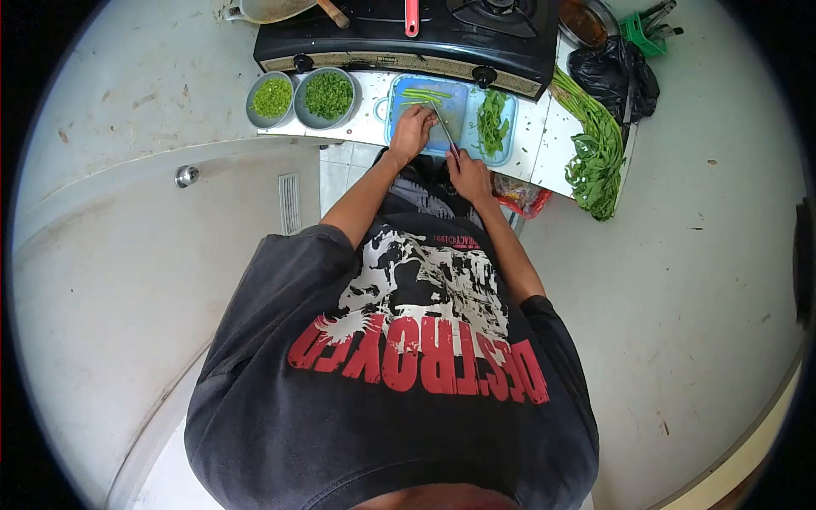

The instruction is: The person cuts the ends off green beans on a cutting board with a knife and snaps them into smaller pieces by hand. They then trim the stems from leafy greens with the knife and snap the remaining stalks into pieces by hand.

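My right hand (469,176) is closed round the handle of a knife (445,133). Its blade slants up and left over a blue cutting board (466,104), and the tip reaches the ends of several thin green stems (422,95). On the board's left half rests my left hand (412,132), fingers curled close to the blade and just below the stems. Whatever lies under those fingers is hidden. A pile of green leaves (491,123) sits on the board's right side, apart from both hands.
Left of the board stand a bowl of pale green slices (272,98) and a bowl of darker chopped greens (328,94). Behind is a black stove (374,38). A leafy bunch (595,157) hangs over the counter's right end, near a black plastic bag (614,78).
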`<control>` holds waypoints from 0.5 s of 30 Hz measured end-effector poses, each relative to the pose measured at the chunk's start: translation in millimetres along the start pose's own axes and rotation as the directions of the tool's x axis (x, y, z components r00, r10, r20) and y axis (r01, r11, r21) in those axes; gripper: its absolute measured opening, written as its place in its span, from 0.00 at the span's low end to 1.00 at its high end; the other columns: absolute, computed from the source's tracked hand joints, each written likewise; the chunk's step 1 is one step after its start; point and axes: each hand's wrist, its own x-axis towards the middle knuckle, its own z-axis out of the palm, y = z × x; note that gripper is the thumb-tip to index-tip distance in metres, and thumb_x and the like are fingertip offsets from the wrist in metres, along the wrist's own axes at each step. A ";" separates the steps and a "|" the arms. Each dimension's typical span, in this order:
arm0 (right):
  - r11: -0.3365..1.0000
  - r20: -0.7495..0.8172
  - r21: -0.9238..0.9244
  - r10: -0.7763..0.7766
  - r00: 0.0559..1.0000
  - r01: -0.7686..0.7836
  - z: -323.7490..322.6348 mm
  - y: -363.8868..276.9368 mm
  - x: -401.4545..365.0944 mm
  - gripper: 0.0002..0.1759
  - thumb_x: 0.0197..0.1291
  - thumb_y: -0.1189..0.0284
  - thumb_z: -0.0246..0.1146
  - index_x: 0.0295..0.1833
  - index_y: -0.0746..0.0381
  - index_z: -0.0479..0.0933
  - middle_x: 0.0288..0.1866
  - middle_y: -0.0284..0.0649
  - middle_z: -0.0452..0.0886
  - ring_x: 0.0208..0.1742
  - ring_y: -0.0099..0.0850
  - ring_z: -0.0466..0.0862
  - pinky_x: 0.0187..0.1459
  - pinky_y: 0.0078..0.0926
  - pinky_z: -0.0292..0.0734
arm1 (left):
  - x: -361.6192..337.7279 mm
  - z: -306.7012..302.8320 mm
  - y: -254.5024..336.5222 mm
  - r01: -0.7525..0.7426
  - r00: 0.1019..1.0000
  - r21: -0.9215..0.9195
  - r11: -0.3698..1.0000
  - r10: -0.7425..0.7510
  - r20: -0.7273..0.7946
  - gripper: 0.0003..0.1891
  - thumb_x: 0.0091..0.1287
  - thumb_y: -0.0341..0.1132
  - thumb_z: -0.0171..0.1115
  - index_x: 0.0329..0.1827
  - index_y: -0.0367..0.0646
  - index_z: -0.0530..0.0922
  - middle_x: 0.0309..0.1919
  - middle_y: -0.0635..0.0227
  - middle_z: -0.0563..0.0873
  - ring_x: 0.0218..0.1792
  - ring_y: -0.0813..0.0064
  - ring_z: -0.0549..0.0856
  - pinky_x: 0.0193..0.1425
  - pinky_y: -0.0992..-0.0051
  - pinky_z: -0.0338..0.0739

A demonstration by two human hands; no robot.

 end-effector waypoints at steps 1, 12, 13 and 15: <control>1.000 -0.001 0.008 0.008 1.000 -0.008 3.0 0.6 0.1 0.26 0.75 0.53 0.55 0.39 0.69 0.77 0.25 0.63 0.82 0.32 0.64 0.84 0.38 0.59 0.79 | 0.4 0.4 -0.5 -0.010 1.000 0.007 1.000 0.010 -0.002 0.04 0.65 0.26 0.65 0.40 0.36 0.82 0.36 0.53 0.83 0.42 0.49 0.84 0.47 0.57 0.79; 0.965 -0.073 0.244 0.114 0.991 -0.093 19.0 6.7 -11.4 0.26 0.74 0.53 0.56 0.39 0.69 0.78 0.25 0.64 0.81 0.31 0.64 0.84 0.36 0.61 0.78 | 4.6 -5.6 -3.6 -0.054 0.998 0.076 0.996 0.052 0.024 0.06 0.62 0.26 0.68 0.41 0.37 0.82 0.37 0.52 0.82 0.41 0.46 0.82 0.48 0.56 0.77; 0.956 -0.091 0.274 0.135 0.987 -0.106 17.8 6.1 -14.8 0.26 0.74 0.53 0.56 0.39 0.69 0.78 0.26 0.64 0.81 0.32 0.65 0.84 0.37 0.61 0.78 | 6.3 -6.4 -3.7 -0.054 0.998 0.063 0.997 0.053 0.024 0.06 0.62 0.26 0.69 0.41 0.37 0.82 0.36 0.53 0.82 0.41 0.47 0.82 0.48 0.56 0.76; 0.945 -0.065 0.299 0.155 0.986 -0.129 14.9 7.2 -22.0 0.25 0.74 0.53 0.57 0.39 0.68 0.78 0.26 0.64 0.81 0.32 0.65 0.84 0.37 0.61 0.78 | 4.3 -6.1 -3.7 -0.044 0.999 0.030 0.999 0.043 0.027 0.07 0.61 0.25 0.69 0.41 0.38 0.82 0.35 0.53 0.82 0.42 0.48 0.82 0.48 0.56 0.76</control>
